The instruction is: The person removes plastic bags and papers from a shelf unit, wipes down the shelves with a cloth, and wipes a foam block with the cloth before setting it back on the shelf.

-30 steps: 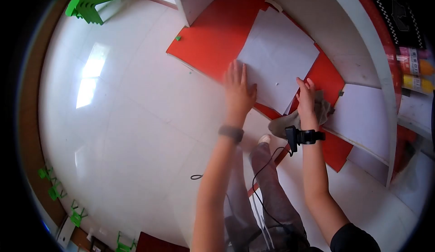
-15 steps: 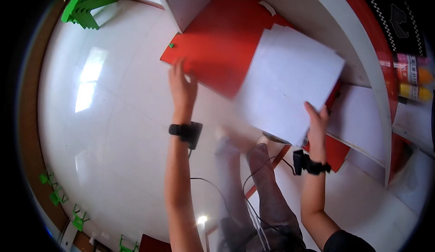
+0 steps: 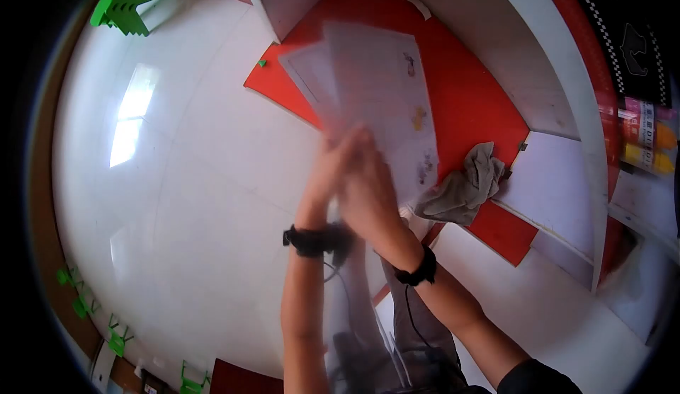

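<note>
A stack of white paper sheets [image 3: 379,89] is held up over the red shelf board, the sheets fanned out at the upper left. Small coloured pictures run down the right side of the top sheet. At the lower left edge of the sheets, my left hand [image 3: 333,164] is closed on them, blurred by motion. My right hand [image 3: 370,192] overlaps it from the right, also closed at the paper's edge; its fingertips are smeared. A crumpled grey cloth [image 3: 464,189] lies on the board to the right of the sheets.
The red board [image 3: 467,89] sits between white panels. A white surface [image 3: 552,181] adjoins it on the right, near several paint bottles [image 3: 648,139]. Stacked green chairs [image 3: 127,1] stand at upper left on the shiny floor [image 3: 191,203].
The sheets have swung left with my right hand, uncovering the grey cloth and showing a side with pictures. My left hand has come off the board's edge area to meet my right hand.
</note>
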Demonstrator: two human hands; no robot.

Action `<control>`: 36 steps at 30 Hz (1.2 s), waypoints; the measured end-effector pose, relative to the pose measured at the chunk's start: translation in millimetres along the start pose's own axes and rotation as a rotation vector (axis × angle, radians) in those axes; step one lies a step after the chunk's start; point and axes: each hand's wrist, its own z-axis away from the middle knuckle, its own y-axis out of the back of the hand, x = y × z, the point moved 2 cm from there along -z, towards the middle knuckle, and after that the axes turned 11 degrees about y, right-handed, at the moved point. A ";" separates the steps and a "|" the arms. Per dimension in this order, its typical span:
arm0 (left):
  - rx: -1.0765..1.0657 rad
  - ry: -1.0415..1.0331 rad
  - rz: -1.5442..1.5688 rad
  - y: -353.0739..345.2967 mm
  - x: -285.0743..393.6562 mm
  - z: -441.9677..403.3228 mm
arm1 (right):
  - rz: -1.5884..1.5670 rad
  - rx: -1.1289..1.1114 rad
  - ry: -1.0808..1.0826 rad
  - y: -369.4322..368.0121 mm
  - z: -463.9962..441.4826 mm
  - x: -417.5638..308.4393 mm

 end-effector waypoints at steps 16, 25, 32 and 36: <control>-0.104 0.197 0.193 74.9 -29.2 15.4 | -0.698 -0.028 -0.619 29.9 22.3 129.6; 0.009 0.193 0.048 76.0 -31.1 16.6 | -0.939 -0.084 -0.537 28.1 5.5 140.0; 0.288 -0.113 0.070 64.1 -3.2 -15.7 | -1.077 0.030 -0.362 50.4 -33.2 158.6; 0.546 -0.381 -0.336 84.6 27.7 -35.9 | -1.127 0.375 -0.393 45.8 -59.6 181.0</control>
